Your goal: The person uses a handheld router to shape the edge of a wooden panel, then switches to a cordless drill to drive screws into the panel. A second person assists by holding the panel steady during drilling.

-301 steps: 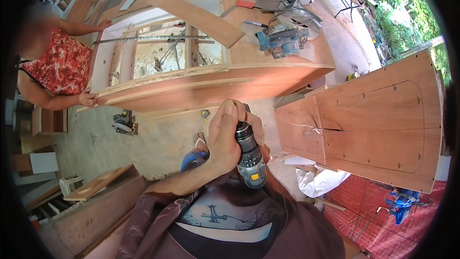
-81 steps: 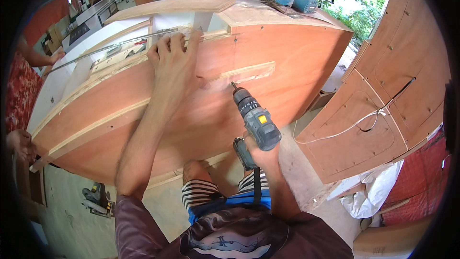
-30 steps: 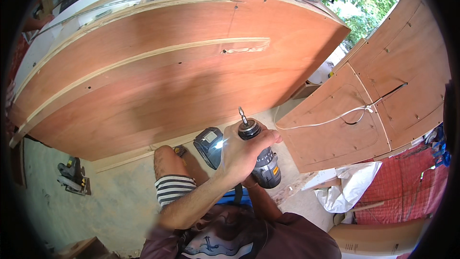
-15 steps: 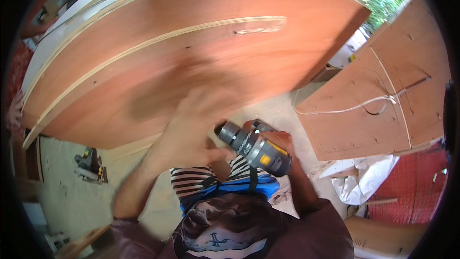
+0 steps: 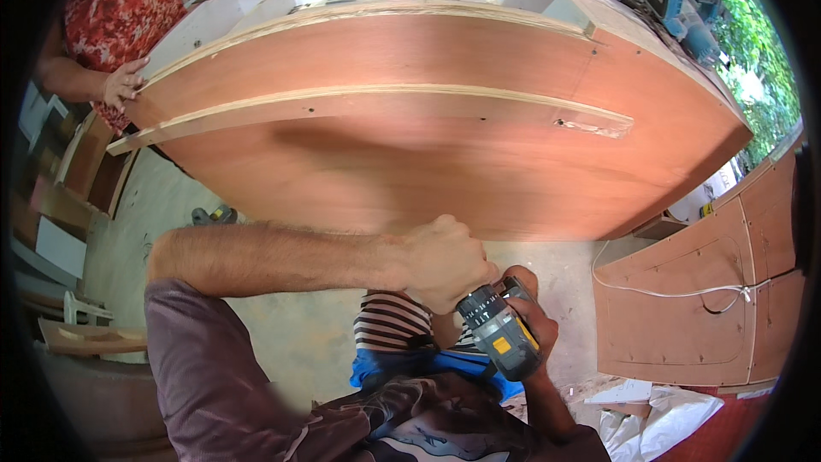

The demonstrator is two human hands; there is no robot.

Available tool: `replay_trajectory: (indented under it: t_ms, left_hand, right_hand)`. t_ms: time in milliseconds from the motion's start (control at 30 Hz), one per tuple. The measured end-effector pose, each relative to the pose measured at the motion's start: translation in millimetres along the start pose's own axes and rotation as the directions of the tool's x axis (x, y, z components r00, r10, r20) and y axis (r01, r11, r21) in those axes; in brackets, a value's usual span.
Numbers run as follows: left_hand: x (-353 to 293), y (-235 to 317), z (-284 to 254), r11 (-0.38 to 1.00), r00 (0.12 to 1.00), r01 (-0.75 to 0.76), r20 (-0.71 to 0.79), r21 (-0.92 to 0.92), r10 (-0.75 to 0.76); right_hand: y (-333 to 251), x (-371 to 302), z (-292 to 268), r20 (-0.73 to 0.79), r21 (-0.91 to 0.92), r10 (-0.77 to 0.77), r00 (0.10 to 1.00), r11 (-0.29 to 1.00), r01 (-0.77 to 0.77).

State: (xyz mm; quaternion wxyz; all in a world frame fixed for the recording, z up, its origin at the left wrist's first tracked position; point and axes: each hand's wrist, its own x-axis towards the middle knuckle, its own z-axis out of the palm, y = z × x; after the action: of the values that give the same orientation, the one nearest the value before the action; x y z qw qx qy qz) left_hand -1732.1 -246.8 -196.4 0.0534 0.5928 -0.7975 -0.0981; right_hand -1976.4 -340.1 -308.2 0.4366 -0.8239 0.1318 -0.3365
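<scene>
My right hand [image 5: 539,329] is wrapped around the handle of a cordless drill [image 5: 503,340], a grey and black tool with a yellow label. Its front end points up and to the left. Over that end my left hand [image 5: 446,263] is closed, with the fingers curled around the chuck, which they mostly hide. No bit shows. Just beyond both hands stands a large reddish plywood panel [image 5: 410,162], the side of a big cabinet-like piece. A pale-edged wooden strip [image 5: 385,103] runs along it, with a few dark screw holes.
At the far left a person's hand [image 5: 125,85] rests by the panel's end. A power tool [image 5: 214,215] lies on the floor beyond my left forearm. To the right leans another plywood panel [image 5: 667,308] with a white cable. A blue power tool [image 5: 684,17] sits at the back right.
My left hand has come down from in front of the panel and closed on the drill's front end. The view has shifted left, showing more of the other person and the cabinet's top.
</scene>
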Motion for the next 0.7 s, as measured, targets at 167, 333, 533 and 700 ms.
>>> replay_trajectory:
  t_ms: [167, 333, 533, 700]
  left_hand:
    - [-18.6, -17.7, 22.5, 0.998, 0.987, -0.055, -0.15, -0.011, 0.052]
    - [-11.8, -42.9, 29.7, 0.994, 0.977, -0.106, -0.185, -0.017, 0.101]
    - [-23.9, -50.6, 5.7, 0.958, 0.879, 0.0, -0.457, 0.286, 0.136]
    - [-105.1, -102.4, -79.1, 0.839, 0.66, 0.452, -0.746, 0.304, -0.085]
  right_hand:
    - [-26.0, -9.2, 24.7, 0.042, 0.249, 0.159, 0.986, 0.954, -0.165]
    - [-35.2, -14.4, 45.9, -0.001, 0.455, 0.355, 0.935, 0.833, -0.315]
    - [-2.3, 20.6, 55.8, 0.004, 0.337, 0.267, 0.964, 0.907, -0.252]
    - [13.0, 63.9, 34.0, -0.089, 0.307, -0.017, 0.996, 0.951, 0.044]
